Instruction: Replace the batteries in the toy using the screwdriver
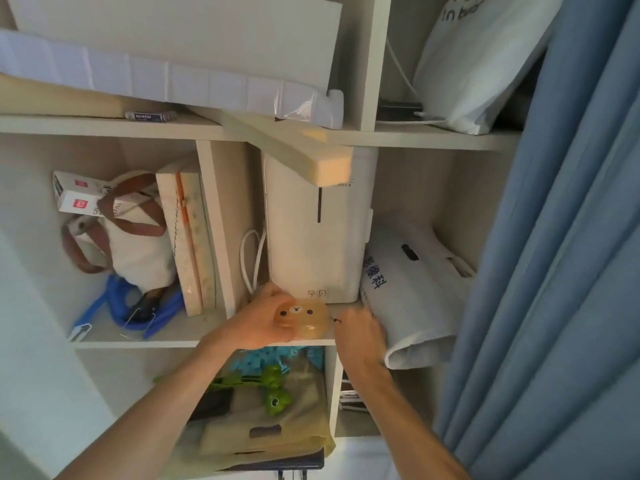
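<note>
The left hand grips the bear toy at the near edge of the shelf, in front of the white appliance, likely to bring it out for the battery job; the right hand sits just to its right, against the white bag; whether its fingers hold anything cannot be told.

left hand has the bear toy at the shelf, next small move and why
Probably draw the bear toy clear of the shelf with the left hand, which already grips it at the front edge. No screwdriver shows in view, so opening it cannot start yet. What the right hand holds is unclear.
</note>
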Motion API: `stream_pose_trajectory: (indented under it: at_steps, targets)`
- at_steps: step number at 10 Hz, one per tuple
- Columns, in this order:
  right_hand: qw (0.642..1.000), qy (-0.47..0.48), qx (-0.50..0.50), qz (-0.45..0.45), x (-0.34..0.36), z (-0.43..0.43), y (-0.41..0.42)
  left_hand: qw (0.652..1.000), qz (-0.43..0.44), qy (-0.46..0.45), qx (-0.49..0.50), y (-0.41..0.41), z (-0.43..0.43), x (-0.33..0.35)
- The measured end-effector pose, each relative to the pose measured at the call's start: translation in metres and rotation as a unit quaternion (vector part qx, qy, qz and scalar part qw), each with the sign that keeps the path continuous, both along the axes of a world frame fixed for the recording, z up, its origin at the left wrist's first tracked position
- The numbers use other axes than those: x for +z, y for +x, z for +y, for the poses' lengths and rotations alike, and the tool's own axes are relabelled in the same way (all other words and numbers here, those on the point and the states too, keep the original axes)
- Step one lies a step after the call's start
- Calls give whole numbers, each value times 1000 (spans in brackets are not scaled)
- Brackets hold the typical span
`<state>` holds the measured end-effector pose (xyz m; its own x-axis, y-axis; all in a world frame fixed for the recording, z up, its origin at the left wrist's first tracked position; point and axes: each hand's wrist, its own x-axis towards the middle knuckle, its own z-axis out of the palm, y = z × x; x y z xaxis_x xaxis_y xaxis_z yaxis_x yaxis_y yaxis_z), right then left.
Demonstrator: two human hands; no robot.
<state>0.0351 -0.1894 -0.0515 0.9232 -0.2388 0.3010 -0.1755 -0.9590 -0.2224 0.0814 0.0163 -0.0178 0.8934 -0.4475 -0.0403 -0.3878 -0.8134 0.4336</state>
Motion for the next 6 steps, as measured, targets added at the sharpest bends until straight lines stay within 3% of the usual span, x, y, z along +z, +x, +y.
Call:
stream_pose_trajectory:
  at_steps: [4, 6]
  targets:
    - [992, 106, -42, -50, -29, 8, 4, 998, -46, -47, -1, 1, 0, -19]
    - [985, 124, 59, -104, -19, -4, -5, 986, -69, -154, 0, -9, 4, -17]
